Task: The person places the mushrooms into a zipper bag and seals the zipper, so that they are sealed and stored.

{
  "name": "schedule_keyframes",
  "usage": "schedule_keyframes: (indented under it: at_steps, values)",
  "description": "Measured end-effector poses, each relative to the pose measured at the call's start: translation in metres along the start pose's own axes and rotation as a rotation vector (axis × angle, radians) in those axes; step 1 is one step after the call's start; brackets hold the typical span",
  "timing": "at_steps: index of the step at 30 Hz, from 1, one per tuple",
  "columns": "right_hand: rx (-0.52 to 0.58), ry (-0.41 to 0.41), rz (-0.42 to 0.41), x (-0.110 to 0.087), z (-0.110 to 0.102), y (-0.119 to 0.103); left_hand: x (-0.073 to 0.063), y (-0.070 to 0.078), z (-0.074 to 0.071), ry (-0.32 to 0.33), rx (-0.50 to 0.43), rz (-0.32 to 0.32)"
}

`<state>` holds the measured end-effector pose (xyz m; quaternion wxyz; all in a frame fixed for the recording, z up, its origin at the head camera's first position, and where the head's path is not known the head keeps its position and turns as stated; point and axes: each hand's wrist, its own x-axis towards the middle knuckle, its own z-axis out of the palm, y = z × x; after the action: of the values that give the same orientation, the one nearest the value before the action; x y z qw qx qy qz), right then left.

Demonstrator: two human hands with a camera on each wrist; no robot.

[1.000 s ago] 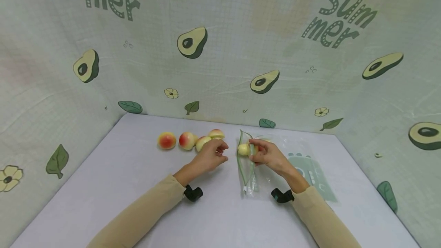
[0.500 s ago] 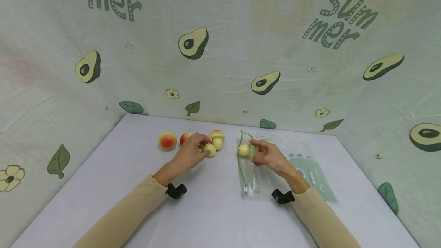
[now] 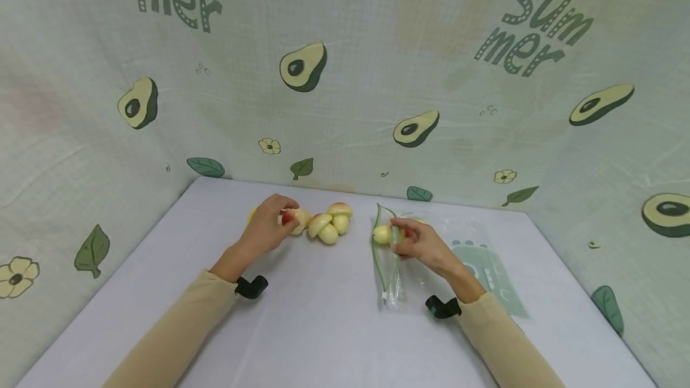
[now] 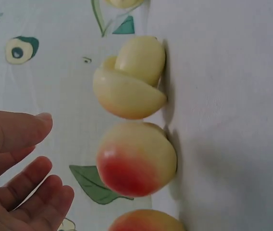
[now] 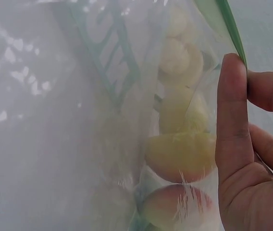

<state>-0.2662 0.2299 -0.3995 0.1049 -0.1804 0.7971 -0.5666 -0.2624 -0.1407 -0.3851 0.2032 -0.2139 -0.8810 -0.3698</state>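
Observation:
My left hand is over the left part of the table, fingers loosely bent and holding nothing. In the left wrist view its fingers are apart from a toy mushroom with a red-and-cream cap. Another toy mushroom is mostly hidden behind this hand. Two more mushrooms, one with a pale cap and one with a reddish cap, lie to the right. My right hand pinches the green-edged mouth of a clear zip bag between thumb and fingers. Mushrooms show through the bag's plastic.
A white-covered table carries everything. Behind it and at both sides hangs a pale cloth with avocado prints. The bag lies toward the right, its body printed with a green figure. Bare tabletop lies between the mushrooms and the bag.
My left hand has moved left, away from the bag's mouth, past the pair of mushrooms to the red-capped one. My right hand keeps its hold on the bag's edge and has not moved.

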Motion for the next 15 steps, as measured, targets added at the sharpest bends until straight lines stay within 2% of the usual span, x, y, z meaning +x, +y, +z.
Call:
schedule_keyframes:
  at_steps: [2, 9, 15]
  values:
    - [0.001, -0.001, 0.002, 0.0, 0.0, 0.0, 0.0, -0.006, -0.004, 0.012, 0.043, -0.002]
    - [0.0, -0.008, -0.005, 0.001, 0.0, 0.001, 0.0, -0.024, -0.013, 0.011, 0.117, -0.092]
    - [0.005, -0.011, -0.01, 0.0, -0.001, 0.001, 0.0, -0.037, -0.016, 0.059, 0.147, -0.087]
